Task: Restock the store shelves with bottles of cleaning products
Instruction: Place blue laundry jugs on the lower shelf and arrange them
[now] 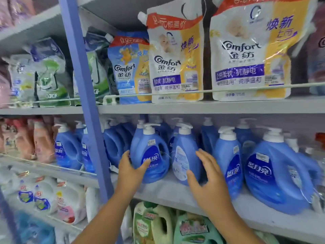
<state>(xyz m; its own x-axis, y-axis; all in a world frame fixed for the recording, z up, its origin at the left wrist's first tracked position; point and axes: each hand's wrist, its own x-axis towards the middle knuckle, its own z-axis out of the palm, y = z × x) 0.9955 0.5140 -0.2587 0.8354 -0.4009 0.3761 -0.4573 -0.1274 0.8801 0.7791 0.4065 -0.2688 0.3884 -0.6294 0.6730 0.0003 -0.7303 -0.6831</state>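
Note:
Several blue pump bottles of detergent stand on the grey middle shelf (175,192). My left hand (130,168) holds the lower left side of one front bottle (151,155), thumb across its label and fingers around its flank. My right hand (209,176) is spread with straight fingers at the neighbouring bottle (184,159), which is turned with its white back label forward; the thumb touches its base. Further blue bottles (274,175) stand to the right.
A blue upright post (84,85) divides the shelving left of my left hand. Comfort refill pouches (246,55) stand on the shelf above behind a rail. Green bottles (154,224) fill the shelf below; white and pink bottles (70,203) sit at the lower left.

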